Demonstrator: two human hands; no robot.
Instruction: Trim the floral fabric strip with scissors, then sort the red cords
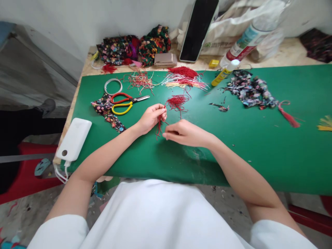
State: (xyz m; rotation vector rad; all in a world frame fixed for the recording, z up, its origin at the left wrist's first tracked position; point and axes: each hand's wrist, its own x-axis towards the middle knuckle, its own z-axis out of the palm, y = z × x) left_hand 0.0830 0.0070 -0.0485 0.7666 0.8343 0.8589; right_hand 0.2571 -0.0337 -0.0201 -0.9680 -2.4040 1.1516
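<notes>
Gripping: left hand [155, 117], clock centre, thumb and fingers pinched on red cords [158, 126], ends hanging toward six o'clock above the green mat [259, 148]. Right hand [178, 134]: four o'clock, just beside the cord ends, fingers curled; cannot tell whether a strand is held. Loose red pile [178, 101]: two o'clock, near. Mixed cord bundle [183, 76], red, white and yellowish: one o'clock. Scissors [133, 100], red and yellow handles: ten o'clock. Floral cloth [101, 107]: nine o'clock. White power bank [75, 138], cable attached: between eight and nine.
</notes>
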